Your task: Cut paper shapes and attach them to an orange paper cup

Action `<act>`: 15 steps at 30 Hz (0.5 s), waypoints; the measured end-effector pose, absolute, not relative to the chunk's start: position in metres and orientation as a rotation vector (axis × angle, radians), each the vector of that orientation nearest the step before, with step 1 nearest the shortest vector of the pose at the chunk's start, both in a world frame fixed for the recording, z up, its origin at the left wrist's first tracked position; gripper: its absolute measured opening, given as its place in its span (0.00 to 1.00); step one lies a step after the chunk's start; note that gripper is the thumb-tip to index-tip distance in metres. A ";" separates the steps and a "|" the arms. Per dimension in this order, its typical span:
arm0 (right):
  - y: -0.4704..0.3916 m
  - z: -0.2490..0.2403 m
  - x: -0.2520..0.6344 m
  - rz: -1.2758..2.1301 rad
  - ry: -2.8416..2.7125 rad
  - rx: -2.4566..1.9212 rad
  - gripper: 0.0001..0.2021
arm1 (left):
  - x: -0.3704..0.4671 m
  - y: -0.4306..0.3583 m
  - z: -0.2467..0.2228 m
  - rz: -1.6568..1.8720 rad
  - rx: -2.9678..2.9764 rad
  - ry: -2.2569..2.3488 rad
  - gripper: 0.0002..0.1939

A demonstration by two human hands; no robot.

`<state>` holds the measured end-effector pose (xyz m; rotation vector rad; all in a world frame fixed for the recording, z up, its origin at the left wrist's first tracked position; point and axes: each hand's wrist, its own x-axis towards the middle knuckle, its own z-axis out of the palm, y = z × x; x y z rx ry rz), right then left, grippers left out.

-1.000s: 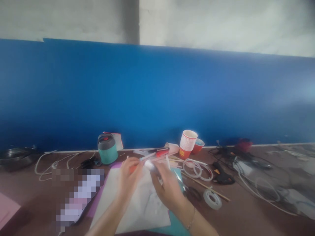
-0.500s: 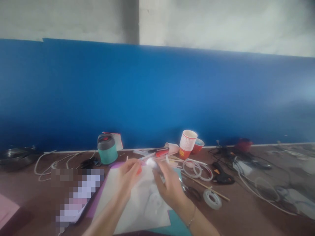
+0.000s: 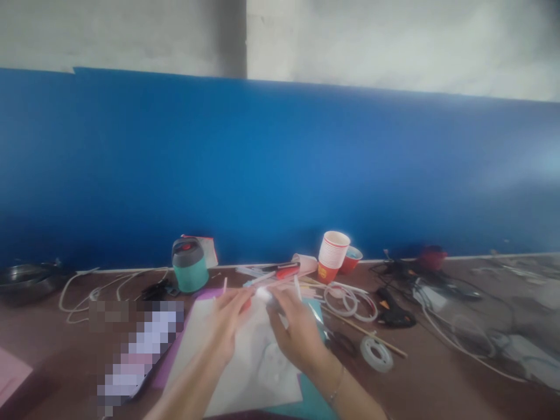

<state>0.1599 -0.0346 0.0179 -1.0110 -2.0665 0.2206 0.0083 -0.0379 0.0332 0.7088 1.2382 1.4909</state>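
Note:
My left hand (image 3: 228, 321) is closed with a small orange-red piece (image 3: 247, 305) at its fingertips; blur hides what kind of thing it is. Close beside it, my right hand (image 3: 294, 328) curls around a small white rounded object (image 3: 263, 294), also too blurred to name. The fingertips of both hands nearly meet above a white sheet of paper (image 3: 245, 379). Purple paper (image 3: 168, 373) and teal paper (image 3: 315, 396) stick out from under that sheet. Scissors with dark handles (image 3: 343, 343) lie just right of my right hand, partly covered.
Stacked paper cups (image 3: 333, 256) stand at the back beside a red cup (image 3: 351, 261). A teal jar with a grey lid (image 3: 191, 265) is at back left. Rightward lie a tape roll (image 3: 377, 354), a wooden stick (image 3: 385, 340), a black glue gun (image 3: 396, 309) and tangled cables (image 3: 464, 350).
The white object and my right hand have shifted slightly left, closer to my left hand. The left hand keeps the orange-red piece.

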 end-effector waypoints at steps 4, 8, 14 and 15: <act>-0.035 0.018 0.160 0.216 -2.069 -1.003 0.16 | 0.008 -0.037 0.032 1.492 0.689 1.226 0.20; -0.034 0.018 0.161 0.165 -2.052 -1.011 0.16 | 0.009 -0.038 0.033 1.466 0.729 1.263 0.21; -0.034 0.017 0.159 0.041 -2.074 -1.028 0.17 | 0.009 -0.039 0.036 1.502 0.711 1.280 0.21; -0.034 0.016 0.159 0.011 -2.070 -1.038 0.17 | 0.009 -0.039 0.035 1.502 0.711 1.277 0.21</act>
